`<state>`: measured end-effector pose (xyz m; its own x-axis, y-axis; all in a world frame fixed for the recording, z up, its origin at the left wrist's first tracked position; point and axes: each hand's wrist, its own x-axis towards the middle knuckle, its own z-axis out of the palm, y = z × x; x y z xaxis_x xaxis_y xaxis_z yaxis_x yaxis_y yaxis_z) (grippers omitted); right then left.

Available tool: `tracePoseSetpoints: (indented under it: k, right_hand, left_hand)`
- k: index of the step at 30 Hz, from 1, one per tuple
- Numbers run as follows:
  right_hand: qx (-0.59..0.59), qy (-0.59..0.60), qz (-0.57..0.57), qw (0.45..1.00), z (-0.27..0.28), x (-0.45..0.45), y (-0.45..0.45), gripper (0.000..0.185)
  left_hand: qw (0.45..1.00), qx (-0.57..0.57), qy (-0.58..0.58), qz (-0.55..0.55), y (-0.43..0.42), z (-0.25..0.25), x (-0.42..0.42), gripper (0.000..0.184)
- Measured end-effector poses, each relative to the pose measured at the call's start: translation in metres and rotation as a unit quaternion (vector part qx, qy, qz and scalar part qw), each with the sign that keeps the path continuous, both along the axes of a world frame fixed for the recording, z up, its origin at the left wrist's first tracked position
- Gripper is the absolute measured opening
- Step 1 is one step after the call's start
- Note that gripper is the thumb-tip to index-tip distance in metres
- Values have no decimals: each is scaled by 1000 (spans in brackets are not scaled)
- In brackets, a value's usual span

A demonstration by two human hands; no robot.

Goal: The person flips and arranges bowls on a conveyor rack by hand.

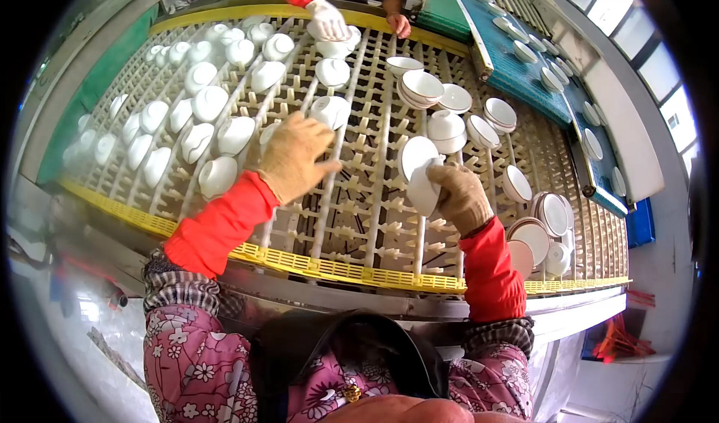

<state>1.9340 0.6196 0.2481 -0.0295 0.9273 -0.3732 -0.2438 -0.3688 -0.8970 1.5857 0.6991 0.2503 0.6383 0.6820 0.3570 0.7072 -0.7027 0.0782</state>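
Observation:
Both my hands wear tan work gloves. My right hand (460, 197) grips a white bowl (418, 159) by its edge, tilted above the rack of pegs. My left hand (299, 157) hovers over the rack with thumb and fingers apart, holding nothing visible. Just beyond its fingertips lies an overturned white bowl (330, 111); another bowl is partly hidden behind the hand. To the left, several white bowls (210, 104) lean upside down on the pegs. Right of centre, loose bowls (422, 87) and stacked bowls (553, 213) with dark rims rest on the rack.
A yellow edge strip (344, 269) runs along the near side of the peg rack (352, 228). Across it, a co-worker's white-gloved hand (328, 21) touches a bowl, with a bare hand (398, 25) nearby. A blue-green belt (517, 67) at upper right carries more bowls.

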Motion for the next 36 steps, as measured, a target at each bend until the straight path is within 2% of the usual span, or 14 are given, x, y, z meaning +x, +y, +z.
tracePoseSetpoints:
  k: [2, 4, 6, 7, 9, 11, 14, 17, 20, 26, 30, 32, 34, 36]
  right_hand:
    - [141, 29, 19, 989, 3, -8, 2, 25]
    - [198, 228, 7, 953, 12, -23, 11, 30]
    - [430, -189, 26, 882, 13, -23, 37, 30]
    - [387, -104, 41, 915, 14, -26, 48, 21]
    - [531, -511, 57, 674, -13, 5, 76, 12]
    - [346, -540, -43, 766, -21, 25, 57, 22]
    - [277, -558, -155, 767, -28, 78, 35, 42]
    - [210, -765, -124, 596, -11, 123, 5, 62]
    - [37, -788, -18, 614, -49, 189, 9, 56]
    - [53, -759, -19, 649, -25, 155, -20, 47]
    - [82, -582, -53, 808, -23, 141, -46, 44]
    - [73, -410, -77, 906, -35, 147, -53, 46]
    - [66, -250, -79, 963, -22, 128, -61, 39]
    - [225, -280, -40, 933, -18, 109, -56, 38]
  left_hand:
    - [997, -4, -4, -71, -14, 4, 26, 50]
    - [994, 17, -37, -106, -31, 0, 48, 49]
    - [989, 18, -27, -142, -46, -2, 63, 50]
    - [987, 19, -22, -159, -52, -2, 66, 51]
    - [980, 0, -50, -194, -59, -13, 67, 50]
    - [977, -7, -62, -202, -58, -16, 65, 54]
    - [986, -8, -56, -158, -57, -7, 73, 60]
    - [984, 62, -67, -154, -45, -5, 106, 65]
    - [986, 100, -23, -128, -23, -16, 151, 63]
    - [995, 78, 34, -60, 16, -47, 193, 31]
    - [989, -133, -59, -33, 11, -41, 171, 29]
    - [980, -122, -153, -47, 4, -43, 139, 38]
    - [833, -440, -330, 65, -21, 2, 97, 31]
    - [783, -460, -417, 17, -24, -4, 44, 33]
